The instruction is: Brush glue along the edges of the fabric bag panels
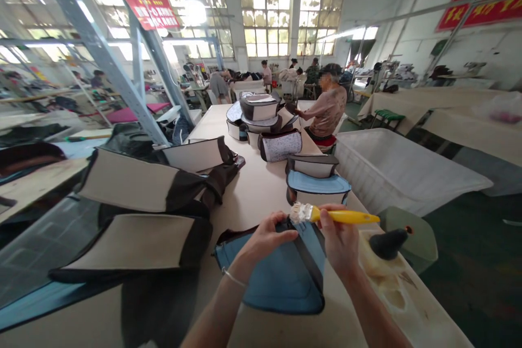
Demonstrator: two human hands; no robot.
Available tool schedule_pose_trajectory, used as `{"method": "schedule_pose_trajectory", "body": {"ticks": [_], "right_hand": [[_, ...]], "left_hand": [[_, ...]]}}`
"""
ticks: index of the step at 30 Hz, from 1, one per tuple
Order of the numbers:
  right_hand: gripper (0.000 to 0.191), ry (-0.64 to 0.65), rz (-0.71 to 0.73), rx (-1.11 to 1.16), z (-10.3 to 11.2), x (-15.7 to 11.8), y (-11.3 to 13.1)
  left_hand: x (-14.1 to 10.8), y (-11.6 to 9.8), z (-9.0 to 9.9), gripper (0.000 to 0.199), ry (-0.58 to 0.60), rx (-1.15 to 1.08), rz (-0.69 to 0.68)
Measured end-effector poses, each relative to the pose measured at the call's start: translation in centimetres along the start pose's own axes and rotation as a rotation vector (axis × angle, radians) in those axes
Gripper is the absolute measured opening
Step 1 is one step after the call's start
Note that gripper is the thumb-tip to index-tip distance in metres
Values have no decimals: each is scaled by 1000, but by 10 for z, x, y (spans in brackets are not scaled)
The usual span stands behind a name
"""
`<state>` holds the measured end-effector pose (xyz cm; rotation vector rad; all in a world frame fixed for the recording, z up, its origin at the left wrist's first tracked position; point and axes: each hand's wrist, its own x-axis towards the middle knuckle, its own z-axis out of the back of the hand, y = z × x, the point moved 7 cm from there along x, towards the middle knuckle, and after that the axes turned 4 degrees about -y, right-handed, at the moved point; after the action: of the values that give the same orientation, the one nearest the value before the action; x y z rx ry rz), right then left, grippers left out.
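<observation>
My right hand (340, 240) is closed around a yellow-handled brush (346, 216), its pale bristles pointing left and caked with whitish stuff. Below it on the table lies a blue bag piece (281, 277) with black edging and a dark strip across it. With my left hand (267, 236) I grip the far edge of this piece, near a dark part of it, thumb on top. The bristles are just above that edge; whether they touch it I cannot tell.
Beige and black bag pieces (150, 242) are stacked at the left. More pieces, one a blue-topped bag (318, 180), stand farther along the white table (253, 190). Right of it are a white bin (399, 163) and a dark cone-shaped object (387, 244). A co-worker (328, 106) sits beyond.
</observation>
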<state>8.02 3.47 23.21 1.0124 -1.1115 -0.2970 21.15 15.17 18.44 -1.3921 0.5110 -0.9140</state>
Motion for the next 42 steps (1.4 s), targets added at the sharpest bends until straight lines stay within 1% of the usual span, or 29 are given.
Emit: {"method": "schedule_pose_trajectory", "body": {"ticks": [2,4,6,8,10,11,13,15,17,18,21,22,25,28,29,31,32,33,35,37,39,42], "right_hand": [[22,134,113,-124,-9,8,9],[22,219,196,-224,-16,15,11],[21,213,260,-308,-15,23,11],[21,158,311,-363,-9,28,12],[19,119,313,-363,-3,29,12],[18,128,302,-344,-2,28,11],[15,185,287,-308,-4,24,10],[15,207,291,-312,-7,21,11],[15,167,294,-319,-6,19,13],[15,174,295,-306,-7,18,14],[15,330,321,-278,-18,11,16],[15,345,328,-289,-19,10,17],[14,251,311,-293,-12,14,16],[14,265,306,-291,-9,17,14],[14,239,311,-297,-5,19,15],[16,101,276,-257,8,27,17],[17,31,228,-202,15,30,17],[18,-10,168,-136,20,33,15],[20,-18,49,-6,20,33,12],[22,19,-15,85,10,28,11],[21,73,-35,154,-7,20,14],[16,140,-18,256,-34,7,22]], "left_hand": [[1,3,0,36,-11,-27,-2],[-1,7,-1,36,-29,-41,14],[-3,9,-1,34,-35,-43,36],[-6,6,-4,33,-12,-55,35],[-8,-1,-7,32,23,-97,-6],[-9,-4,-8,32,42,-127,-30],[-9,-8,-11,36,67,-191,-50],[-9,-6,-14,39,85,-247,-11],[-8,0,-18,41,84,-275,36],[-8,2,-18,42,72,-275,50],[-8,8,-18,44,13,-264,74],[-8,10,-19,43,4,-270,91],[-11,10,-21,41,23,-300,124],[-12,4,-20,36,38,-334,104],[-13,3,-17,33,41,-371,107],[-15,5,-8,26,39,-501,139],[-17,7,-2,25,25,-579,159],[-19,9,7,25,0,-655,174],[-24,16,27,30,-73,-775,182],[-30,25,48,35,-159,-846,173],[-36,34,65,40,-238,-885,175],[-42,45,79,43,-313,-915,183]]}}
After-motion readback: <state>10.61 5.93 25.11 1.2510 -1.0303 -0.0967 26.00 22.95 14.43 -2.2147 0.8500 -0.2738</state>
